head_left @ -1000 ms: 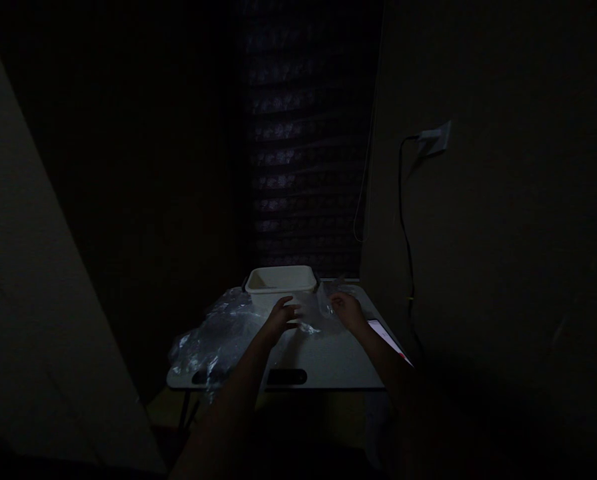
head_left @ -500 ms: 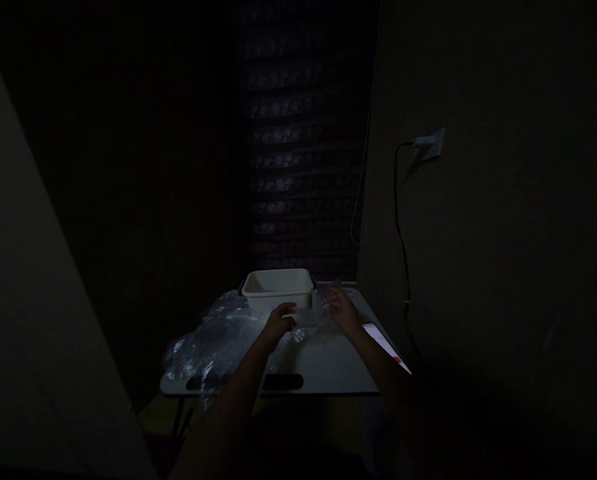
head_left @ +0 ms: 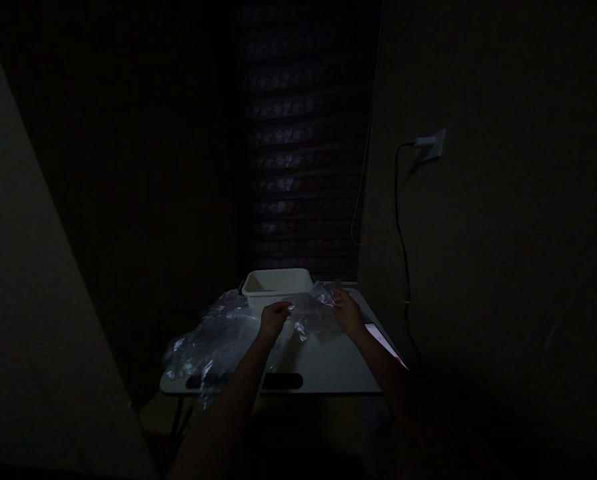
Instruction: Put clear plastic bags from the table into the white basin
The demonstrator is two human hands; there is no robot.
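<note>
A clear plastic bag [head_left: 311,313] is stretched between my two hands above the table. My left hand [head_left: 274,320] pinches its left side, thumb and fingers pressed together. On the other side, my right hand [head_left: 346,312] has its fingers closed on the bag's crumpled right part. Just behind them stands a white plastic tub [head_left: 278,281], its inside mostly in shadow. More clear plastic bags [head_left: 213,340] lie in a shiny heap left of my left forearm. The dim light hides fine detail.
The white folding table [head_left: 333,367] has dark handle slots along its front edge. A lit phone [head_left: 386,343] lies at its right side, partly behind my right forearm. A black cord [head_left: 402,247] hangs from a wall socket [head_left: 436,145]. A dark blind [head_left: 298,160] covers the back.
My left hand has closed from a loose, open curl to a pinch on the bag. My right hand has shifted slightly right, and the bag is more spread out between them.
</note>
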